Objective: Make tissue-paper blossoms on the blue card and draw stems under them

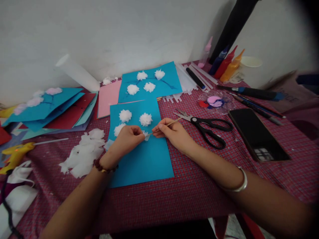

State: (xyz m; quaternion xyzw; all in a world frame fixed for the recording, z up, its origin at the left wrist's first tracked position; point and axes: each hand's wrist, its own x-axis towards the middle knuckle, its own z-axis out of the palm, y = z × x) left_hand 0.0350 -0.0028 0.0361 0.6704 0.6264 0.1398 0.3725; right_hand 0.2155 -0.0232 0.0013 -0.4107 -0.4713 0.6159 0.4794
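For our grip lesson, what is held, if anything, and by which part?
The right hand holds a wooden stick near its left end; whether the left hand grips anything cannot be told.

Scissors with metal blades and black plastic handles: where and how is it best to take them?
I would grip the black handle loops from the right. The scissors lie with the loops spread rightward, while the metal blades point left, close to the right hand.
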